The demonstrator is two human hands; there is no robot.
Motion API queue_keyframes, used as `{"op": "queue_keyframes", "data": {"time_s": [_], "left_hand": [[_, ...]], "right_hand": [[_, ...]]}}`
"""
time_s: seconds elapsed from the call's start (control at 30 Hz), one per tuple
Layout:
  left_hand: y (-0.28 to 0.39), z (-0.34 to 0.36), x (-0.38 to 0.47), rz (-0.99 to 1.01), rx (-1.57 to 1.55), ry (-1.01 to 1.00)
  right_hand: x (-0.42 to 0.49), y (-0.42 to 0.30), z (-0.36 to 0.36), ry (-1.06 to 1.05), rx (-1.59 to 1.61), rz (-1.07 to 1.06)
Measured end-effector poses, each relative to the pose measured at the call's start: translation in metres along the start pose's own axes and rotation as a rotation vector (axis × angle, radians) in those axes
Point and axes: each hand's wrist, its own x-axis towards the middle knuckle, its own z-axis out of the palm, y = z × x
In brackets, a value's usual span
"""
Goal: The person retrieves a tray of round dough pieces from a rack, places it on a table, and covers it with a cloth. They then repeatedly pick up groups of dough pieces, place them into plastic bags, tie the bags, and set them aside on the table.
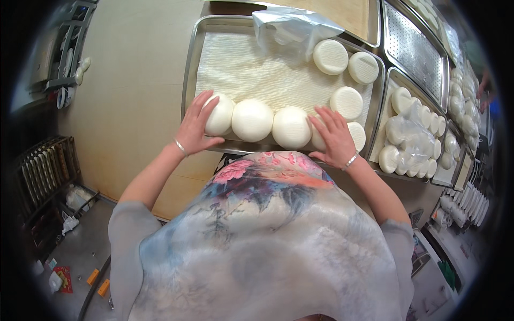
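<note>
Several round white buns or cakes stand in a row along the near edge of a lined metal tray (188, 76). At the row's left end, my left hand (195, 126) rests on a white bun (222, 116), fingers over its top and thumb along the near side. My right hand (332, 138) lies over the bun at the right part of the row, partly hiding it. Two more buns, one at the middle left (252, 120) and one at the middle right (292, 127), sit between my hands. Flatter white rounds (330, 57) lie at the tray's right side.
A clear plastic bag (293, 30) lies over the tray's far edge. To the right stand another tray (375, 150) of white rounds with a plastic bag, and a perforated metal tray (415, 52). A wooden worktop (132, 100) extends to the left. Another person's hands (484, 90) show at far right.
</note>
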Motion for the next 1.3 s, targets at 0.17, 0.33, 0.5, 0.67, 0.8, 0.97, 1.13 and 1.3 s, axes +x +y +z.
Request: {"op": "queue_keyframes", "data": {"time_s": [0.17, 0.33, 0.5, 0.67, 0.8, 0.97, 1.13, 1.3], "left_hand": [[-0.038, -0.011, 0.047, -0.177, -0.188, -0.197], [-0.067, -0.004, 0.096, -0.526, -0.976, -0.023], [-0.070, 0.020, 0.108, -0.517, -1.236, 0.215], [-0.070, 0.028, 0.115, -0.557, -1.450, 0.309], [-0.080, 0.027, 0.114, -0.561, -1.801, 0.281], [-0.084, 0.034, 0.119, -0.635, -1.716, 0.438], [-0.073, 0.026, 0.127, -0.567, -1.692, 0.418], [-0.062, 0.016, 0.120, -0.585, -1.615, 0.392]], "right_hand": [[0.037, 0.031, -0.005, -0.105, 0.213, 0.065], [0.067, 0.073, -0.018, -0.334, 0.720, 0.253], [0.075, 0.052, -0.008, -0.222, 1.459, 0.864], [0.085, -0.023, -0.022, -0.147, 2.041, 0.623], [0.109, -0.048, -0.019, -0.131, 1.850, 0.414], [0.143, -0.021, 0.023, 0.189, 1.068, 0.678], [0.169, -0.010, 0.054, 0.292, 1.347, 0.846], [0.168, -0.016, 0.055, 0.290, 1.464, 0.718]]}}
